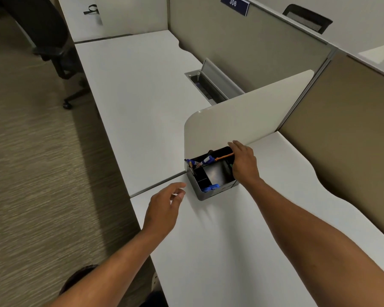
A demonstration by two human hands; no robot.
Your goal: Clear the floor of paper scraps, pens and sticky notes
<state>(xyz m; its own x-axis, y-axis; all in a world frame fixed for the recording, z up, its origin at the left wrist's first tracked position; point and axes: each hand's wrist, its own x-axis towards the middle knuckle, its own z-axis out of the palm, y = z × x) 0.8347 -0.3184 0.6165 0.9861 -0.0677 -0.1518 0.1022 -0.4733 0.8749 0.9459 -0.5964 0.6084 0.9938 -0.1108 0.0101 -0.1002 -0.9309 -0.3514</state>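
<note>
A black desk organizer (203, 194) stands on the white desk (231, 240) against a low white divider (242, 120). Blue pens (207, 160) lie in its back compartment and a blue item (211, 187) in its front one. My right hand (245, 162) is over the organizer's right end, thumb and fingers curled round the end of an orange pen (224, 156) that lies across the back compartment. Something green shows at its fingertips. My left hand (164, 207) hovers just left of the organizer with loosely curled fingers, holding nothing.
Carpeted floor (31, 173) runs along the left, and no scraps show on it here. A black office chair (53, 41) stands at the far left. An open cable tray (211, 83) sits in the neighbouring desk. Tall beige partitions (353, 111) close the right side.
</note>
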